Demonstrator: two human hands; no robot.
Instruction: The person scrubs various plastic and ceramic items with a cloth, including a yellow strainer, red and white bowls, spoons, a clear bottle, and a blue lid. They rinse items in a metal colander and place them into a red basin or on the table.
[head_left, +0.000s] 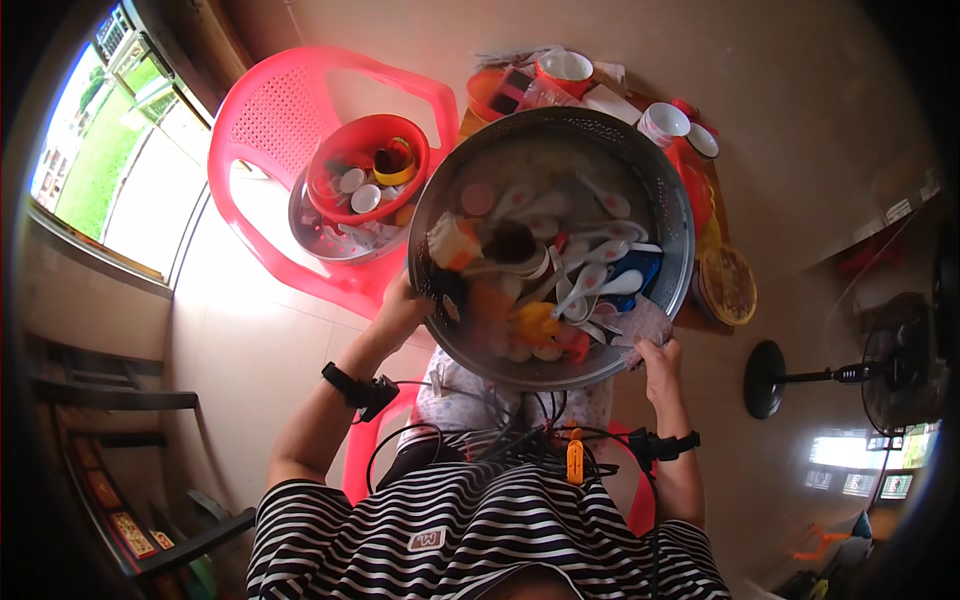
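A large round metal basin (547, 379) with a perforated upper wall is held over the lap. My left hand (409, 300) grips its left side, with the fingers partly hidden by the wall. My right hand (660, 360) grips the lower right rim, pinching a greyish cloth (643, 324) against it. Several white soup spoons (589, 281) lie piled in the basin, beside a blue object (643, 268) and a yellow-orange item (536, 321). A dark round opening of a cup or jar shows near the middle. Much of the left part of the contents is blurred.
Ahead on the left, a red plastic armchair (337, 56) holds a red basin (319, 184) and a metal colander (296, 225). Behind the large basin stands a low wooden table (724, 225) with white bowls (666, 120) and a lidded round container (727, 283). A black fan (765, 379) stands right.
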